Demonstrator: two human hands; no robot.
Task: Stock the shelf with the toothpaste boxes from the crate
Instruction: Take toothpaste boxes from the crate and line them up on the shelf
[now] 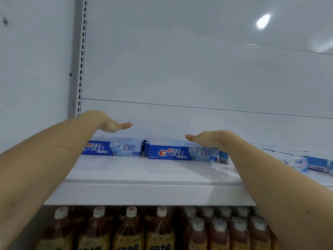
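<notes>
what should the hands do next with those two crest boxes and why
Probably lower the open left hand and right hand onto the two front toothpaste boxes and square them up; the right box sits nearer the shelf edge.

Below the upper board stand rows of bottles (129,230) with brown drink, white caps and yellow labels, packed close together. A grey slotted upright (79,56) runs up the left side, beside a white wall (32,69) with a dark smudge.

Bright cool light, glare spot upper right, soft blur, curved edges
</notes>
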